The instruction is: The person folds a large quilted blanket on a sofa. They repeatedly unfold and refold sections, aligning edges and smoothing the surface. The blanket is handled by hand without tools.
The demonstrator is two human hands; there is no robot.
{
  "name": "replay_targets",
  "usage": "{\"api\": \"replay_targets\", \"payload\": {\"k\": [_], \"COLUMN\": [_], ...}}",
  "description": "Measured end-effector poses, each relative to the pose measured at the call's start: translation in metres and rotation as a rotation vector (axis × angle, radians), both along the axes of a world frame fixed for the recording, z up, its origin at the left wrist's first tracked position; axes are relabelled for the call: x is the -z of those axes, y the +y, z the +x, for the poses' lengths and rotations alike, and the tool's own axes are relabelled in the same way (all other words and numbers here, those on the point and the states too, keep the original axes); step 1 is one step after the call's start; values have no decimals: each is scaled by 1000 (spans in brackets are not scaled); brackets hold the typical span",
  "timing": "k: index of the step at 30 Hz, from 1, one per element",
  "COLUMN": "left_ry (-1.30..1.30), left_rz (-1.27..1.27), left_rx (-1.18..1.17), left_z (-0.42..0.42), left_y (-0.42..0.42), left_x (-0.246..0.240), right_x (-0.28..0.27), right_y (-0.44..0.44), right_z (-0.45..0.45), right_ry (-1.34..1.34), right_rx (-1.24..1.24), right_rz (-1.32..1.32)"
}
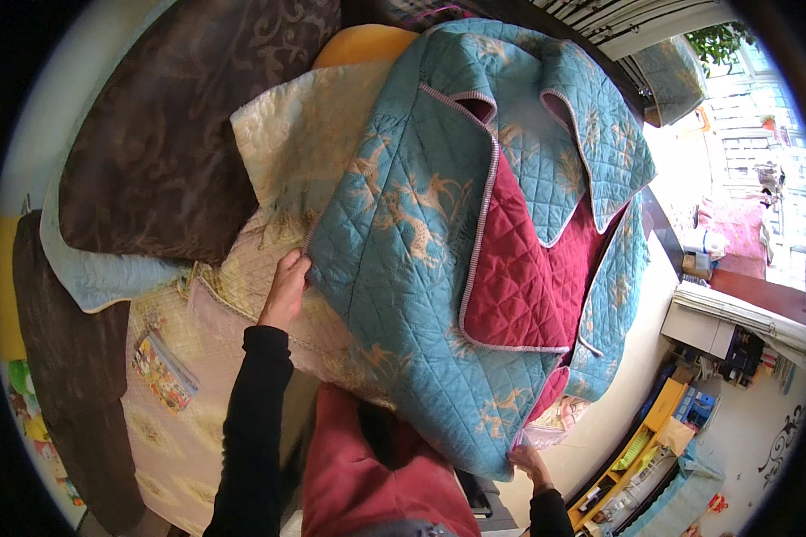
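A teal quilted cover [403, 268] with tan deer prints and a striped edge spreads out before me. Part of it is folded over, so its crimson quilted underside [524, 288] shows in the middle. At its left edge, my left hand [286, 288] pinches the border between thumb and fingers. My right hand [530, 464] grips the lower right corner, close to my body. Beneath the teal cover, a cream quilted cover [316, 127] sticks out on the left. More pale patterned fabric [175, 450] lies to the left of my left arm.
A dark brown patterned cushion [161, 148] leans at the upper left on a light blue pad [101, 275]. A printed booklet or packet [165, 372] lies on the pale fabric. Orange fabric [369, 45] shows at the back. On the right stands a yellow shelf [631, 450] holding various items.
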State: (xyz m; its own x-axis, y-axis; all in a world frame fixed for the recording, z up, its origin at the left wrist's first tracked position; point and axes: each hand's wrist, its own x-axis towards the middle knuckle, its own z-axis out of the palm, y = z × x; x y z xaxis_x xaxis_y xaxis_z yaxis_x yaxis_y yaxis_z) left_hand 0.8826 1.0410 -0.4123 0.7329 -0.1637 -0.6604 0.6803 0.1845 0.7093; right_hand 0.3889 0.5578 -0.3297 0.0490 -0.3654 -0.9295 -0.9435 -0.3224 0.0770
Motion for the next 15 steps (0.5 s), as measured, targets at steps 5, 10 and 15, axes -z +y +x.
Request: {"api": "replay_targets", "payload": {"k": [5,10,15], "left_ry": [38,48,55], "left_rz": [-69,-108,-119], "left_rx": [-67,-132,-105], "left_z": [0,-5,1], "left_y": [2,0,2], "left_x": [24,33,41], "right_x": [-20,-28,-9], "right_y": [34,50,37], "right_z": [134,284,323], "right_ry": [-919,-901,-817], "right_rx": [-408,-768,-900], "right_rz": [-505,-738,-680]}}
